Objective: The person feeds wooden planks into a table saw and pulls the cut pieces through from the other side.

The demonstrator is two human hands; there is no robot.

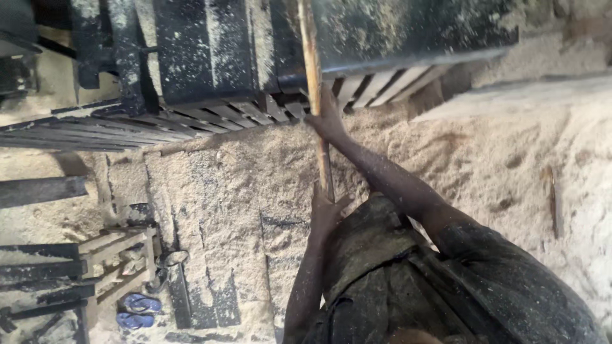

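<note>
I grip a long, thin wooden pole (pixel 313 57) with both hands. It runs from the top of the view down toward my body, over a wide heap of sawdust (pixel 242 172). My right hand (pixel 327 118) is shut on the pole farther out, beside the slatted edge of a dark, dust-speckled machine (pixel 210 51). My left hand (pixel 325 209) is shut on the pole's near end, close to my dark, dusty shirt. The pole's far tip runs out of the view at the top.
Dark planks (pixel 38 191) lie at the left. A small wooden frame (pixel 121 255) stands at the lower left, with a pair of blue sandals (pixel 140 311) next to it. A short stick (pixel 553 200) lies in the sawdust at the right.
</note>
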